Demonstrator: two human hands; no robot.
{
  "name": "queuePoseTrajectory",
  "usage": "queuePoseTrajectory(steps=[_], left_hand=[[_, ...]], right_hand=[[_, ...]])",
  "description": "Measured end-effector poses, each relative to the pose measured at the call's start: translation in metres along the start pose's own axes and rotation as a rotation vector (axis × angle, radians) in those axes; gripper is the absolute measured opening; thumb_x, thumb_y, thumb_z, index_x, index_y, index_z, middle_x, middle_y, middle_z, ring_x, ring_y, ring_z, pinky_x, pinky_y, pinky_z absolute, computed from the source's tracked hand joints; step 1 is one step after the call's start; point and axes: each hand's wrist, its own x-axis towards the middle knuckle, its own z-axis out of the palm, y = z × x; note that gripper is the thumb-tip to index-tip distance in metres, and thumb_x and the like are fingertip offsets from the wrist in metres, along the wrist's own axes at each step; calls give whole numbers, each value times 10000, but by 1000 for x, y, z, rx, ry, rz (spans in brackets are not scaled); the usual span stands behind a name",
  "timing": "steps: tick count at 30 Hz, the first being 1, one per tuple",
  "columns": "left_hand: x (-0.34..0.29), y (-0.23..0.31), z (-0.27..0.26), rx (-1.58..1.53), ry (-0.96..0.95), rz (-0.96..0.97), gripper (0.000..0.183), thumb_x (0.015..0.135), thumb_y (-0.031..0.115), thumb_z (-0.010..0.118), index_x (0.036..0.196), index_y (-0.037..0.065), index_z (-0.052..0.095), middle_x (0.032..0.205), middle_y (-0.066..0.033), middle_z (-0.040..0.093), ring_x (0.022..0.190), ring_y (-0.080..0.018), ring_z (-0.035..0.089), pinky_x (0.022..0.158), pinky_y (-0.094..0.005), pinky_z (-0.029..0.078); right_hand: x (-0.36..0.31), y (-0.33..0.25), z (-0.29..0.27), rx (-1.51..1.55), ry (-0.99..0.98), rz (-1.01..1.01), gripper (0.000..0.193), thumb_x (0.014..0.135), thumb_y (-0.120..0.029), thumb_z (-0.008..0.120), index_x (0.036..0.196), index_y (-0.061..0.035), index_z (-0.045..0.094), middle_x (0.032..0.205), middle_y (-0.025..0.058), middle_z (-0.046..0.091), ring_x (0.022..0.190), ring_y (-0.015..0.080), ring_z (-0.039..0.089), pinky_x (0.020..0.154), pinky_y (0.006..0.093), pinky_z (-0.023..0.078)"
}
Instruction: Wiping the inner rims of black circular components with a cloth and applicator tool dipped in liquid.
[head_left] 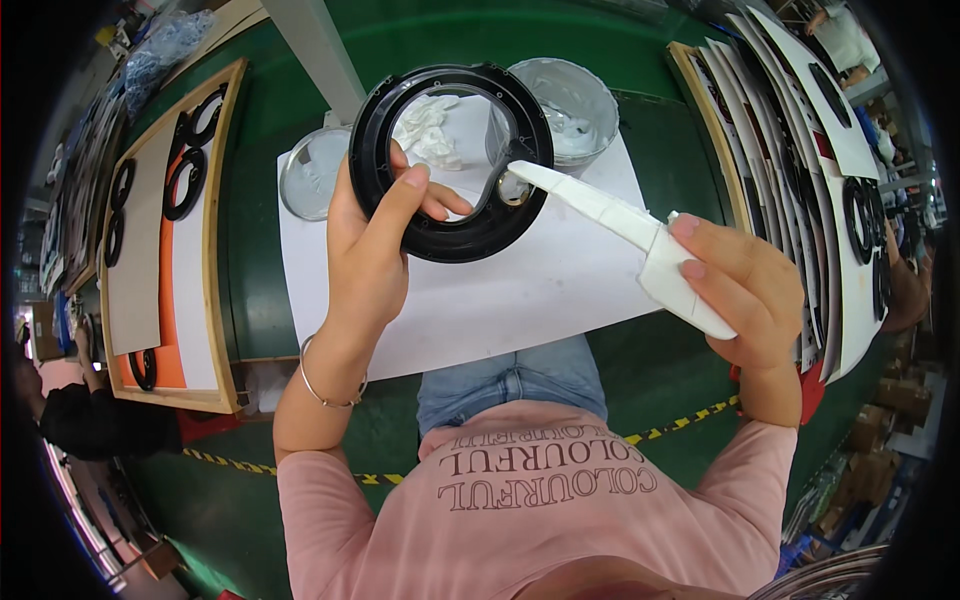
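Observation:
My left hand (372,245) grips a black plastic ring (465,238) by its left side, thumb and fingers closed around the rim. On the ring's inner right side is a small round hole with a curved lip. My right hand (755,290) pinches a white knife-shaped plastic scraper (615,215) by its wide end. The scraper's narrow tip meets the ring beside that small hole; whether it touches or only overlaps in view, I cannot tell. Behind the ring, to the right, a clear plastic tub (590,100) contains a whitish paste.
White sheeting (540,290) covers the table before me. A round clear lid (312,180) lies at left and crumpled white tissue (428,135) behind the ring. Wooden-framed trays (225,300) with black rings stand at left; stacked boards (790,200) with more rings flank the right.

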Motion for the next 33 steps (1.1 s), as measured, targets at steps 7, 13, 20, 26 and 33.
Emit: queuePoseTrajectory(steps=[7, 13, 20, 26, 33], left_hand=[[0, 1, -1, 68, -24, 54, 154, 850, 91, 489, 956, 9, 414, 717, -54, 503, 657, -164, 588, 632, -247, 436], [0, 0, -2, 95, -25, 72, 150, 854, 89, 486, 957, 10, 412, 729, -56, 501, 659, -157, 586, 630, -243, 434], [0, -4, -1, 140, -14, 172, 132, 860, 54, 477, 952, 0, 401, 727, -58, 494, 671, -151, 587, 625, -240, 439], [-3, -7, 4, 234, -25, 280, 112, 863, 49, 479, 926, 7, 396, 729, -59, 498, 683, -148, 590, 625, -234, 438], [-2, -9, -1, 233, -30, 325, 116, 863, 52, 482, 921, 6, 392, 733, -63, 504, 685, -157, 591, 640, -247, 440]], right_hand=[[4, 2, 4, -32, -28, -49, 250, 620, -108, 665, 851, -33, 605, 850, 129, 623, 715, 246, 638, 562, 268, 510], [4, 2, 5, -43, -44, -58, 250, 623, -95, 657, 857, -25, 603, 838, 130, 624, 712, 244, 638, 559, 266, 509], [-11, 2, 12, 45, -53, 45, 254, 620, -37, 623, 870, 1, 596, 829, 133, 632, 700, 237, 639, 561, 254, 502], [-42, -13, 32, 291, -35, 616, 206, 837, -53, 528, 1027, 27, 532, 888, 122, 621, 758, 193, 622, 628, 259, 485], [-41, -9, 59, 1363, 366, 1434, 339, 861, -139, 518, 1159, 6, 445, 979, 72, 589, 818, 124, 594, 697, 267, 496]])
